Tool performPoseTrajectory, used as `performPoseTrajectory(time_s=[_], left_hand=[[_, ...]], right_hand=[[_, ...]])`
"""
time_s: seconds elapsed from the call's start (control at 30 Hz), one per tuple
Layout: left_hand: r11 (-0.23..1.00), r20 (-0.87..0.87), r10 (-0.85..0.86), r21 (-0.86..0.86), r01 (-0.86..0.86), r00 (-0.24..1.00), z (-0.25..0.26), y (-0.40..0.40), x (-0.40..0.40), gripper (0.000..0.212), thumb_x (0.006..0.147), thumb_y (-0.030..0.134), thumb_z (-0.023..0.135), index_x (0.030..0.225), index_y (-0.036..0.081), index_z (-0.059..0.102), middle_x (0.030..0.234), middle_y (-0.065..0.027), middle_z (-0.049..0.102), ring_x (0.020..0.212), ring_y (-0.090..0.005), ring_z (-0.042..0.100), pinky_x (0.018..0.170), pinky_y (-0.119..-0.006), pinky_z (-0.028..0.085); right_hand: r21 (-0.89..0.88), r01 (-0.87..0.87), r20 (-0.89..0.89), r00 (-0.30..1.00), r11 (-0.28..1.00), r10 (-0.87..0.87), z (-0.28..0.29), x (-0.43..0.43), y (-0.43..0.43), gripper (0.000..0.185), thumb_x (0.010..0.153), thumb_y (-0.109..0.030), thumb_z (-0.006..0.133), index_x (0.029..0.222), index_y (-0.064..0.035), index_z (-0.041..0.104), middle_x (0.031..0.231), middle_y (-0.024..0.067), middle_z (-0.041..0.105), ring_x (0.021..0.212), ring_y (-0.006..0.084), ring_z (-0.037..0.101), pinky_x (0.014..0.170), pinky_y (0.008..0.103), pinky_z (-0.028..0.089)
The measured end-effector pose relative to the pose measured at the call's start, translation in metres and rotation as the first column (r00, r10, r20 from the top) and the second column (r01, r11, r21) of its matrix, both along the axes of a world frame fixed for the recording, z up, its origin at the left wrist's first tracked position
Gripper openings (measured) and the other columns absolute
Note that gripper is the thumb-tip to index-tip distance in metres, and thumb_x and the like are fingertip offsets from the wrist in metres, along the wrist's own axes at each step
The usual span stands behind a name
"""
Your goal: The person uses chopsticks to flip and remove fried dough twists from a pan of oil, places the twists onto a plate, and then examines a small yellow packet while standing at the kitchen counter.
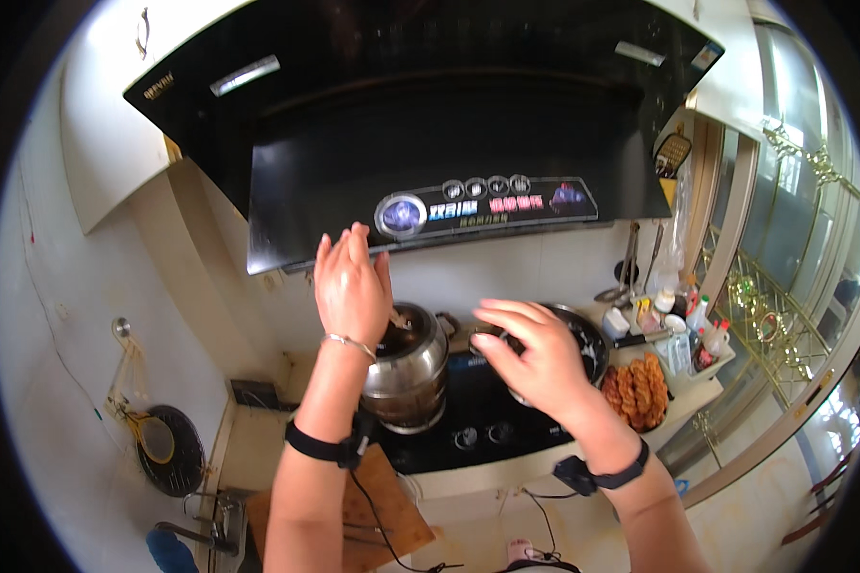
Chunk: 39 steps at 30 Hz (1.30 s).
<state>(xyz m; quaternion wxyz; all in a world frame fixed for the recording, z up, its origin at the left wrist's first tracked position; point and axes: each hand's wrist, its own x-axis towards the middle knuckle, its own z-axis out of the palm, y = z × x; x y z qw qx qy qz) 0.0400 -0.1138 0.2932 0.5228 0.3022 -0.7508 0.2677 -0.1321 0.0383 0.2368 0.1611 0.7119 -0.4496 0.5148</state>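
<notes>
My left hand (351, 290) is raised in front of the lower edge of a black range hood panel (315, 193), fingers stretched out. Whether the fingertips touch the panel cannot be told. Below and partly behind it, a lidded steel pot (406, 387) stands on the left of a black gas cooktop (466, 408). My right hand (537, 354) hovers over the right side of the cooktop, thumb and fingers apart, with nothing plainly held. It partly covers a black wok (589, 340); a dark part shows behind the fingers.
Fried dough twists (634, 394) are heaped right of the wok, near a tray of condiment bottles (709, 351). A wooden cutting board (387, 494) lies below my left forearm beside a sink tap (218, 526). A black pan (172, 451) hangs at left. Cables trail from both wristbands.
</notes>
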Motion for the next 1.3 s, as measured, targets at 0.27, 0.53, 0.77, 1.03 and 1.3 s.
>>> performPoseTrajectory(time_s=[0.27, 0.53, 0.77, 1.03, 1.3], left_hand=[[0.995, 0.122, 0.051, 0.084, -0.061, 0.991, -0.010, -0.024, -0.001, 0.030, 0.085, 0.009, 0.055, 0.110, -0.004, 0.045, 0.098, -0.0165, 0.062, 0.092, -0.0340, 0.060, 0.098, -0.044, 0.038], [0.882, 0.295, 0.118, 0.407, -0.236, 0.948, -0.008, -0.028, -0.015, 0.042, 0.084, 0.011, 0.050, 0.121, -0.007, 0.042, 0.133, -0.0234, 0.043, 0.126, -0.0303, 0.040, 0.108, -0.042, 0.025], [0.916, 0.362, 0.096, 0.332, -0.224, 0.927, -0.015, -0.067, 0.009, 0.060, 0.082, 0.001, 0.046, 0.138, 0.000, 0.025, 0.123, -0.0069, 0.052, 0.131, -0.0229, 0.033, 0.110, -0.045, 0.021], [0.831, 0.468, 0.081, 0.456, -0.319, 0.880, -0.013, -0.094, 0.008, 0.029, 0.088, 0.015, 0.047, 0.116, 0.008, 0.049, 0.151, -0.0050, 0.019, 0.138, -0.0217, 0.021, 0.111, -0.048, 0.015], [0.847, 0.569, 0.173, 0.331, -0.416, 0.804, -0.008, -0.131, -0.004, 0.032, 0.090, 0.023, 0.042, 0.118, 0.007, 0.048, 0.152, -0.0079, 0.010, 0.140, -0.0250, 0.013, 0.111, -0.047, 0.016]], right_hand=[[0.125, 0.122, 0.259, 0.954, 0.985, -0.151, -0.055, -0.020, 0.028, 0.027, 0.081, -0.018, 0.065, 0.103, -0.0016, 0.062, 0.109, 0.0158, 0.061, 0.100, 0.0300, 0.059, 0.087, 0.0355, 0.045], [0.200, 0.302, 0.086, 0.942, 0.932, -0.324, 0.003, 0.028, -0.093, 0.055, 0.082, -0.011, 0.056, 0.129, 0.0074, 0.035, 0.137, 0.0276, 0.035, 0.131, 0.0375, 0.031, 0.108, 0.0421, 0.025], [0.275, 0.386, 0.108, 0.898, 0.881, -0.427, 0.018, 0.076, -0.175, 0.054, 0.088, -0.013, 0.039, 0.136, 0.0076, 0.026, 0.145, 0.0244, 0.023, 0.137, 0.0328, 0.018, 0.113, 0.0400, 0.012], [0.317, 0.361, 0.239, 0.864, 0.877, -0.442, 0.017, 0.092, -0.230, 0.061, 0.090, -0.018, 0.041, 0.139, 0.0088, 0.015, 0.146, 0.0261, 0.017, 0.139, 0.0334, 0.012, 0.114, 0.0396, 0.008], [0.303, 0.280, 0.325, 0.868, 0.911, -0.375, 0.031, 0.080, -0.262, 0.069, 0.087, -0.015, 0.049, 0.139, 0.0090, 0.012, 0.146, 0.0254, 0.017, 0.138, 0.0331, 0.014, 0.113, 0.0392, 0.012]])
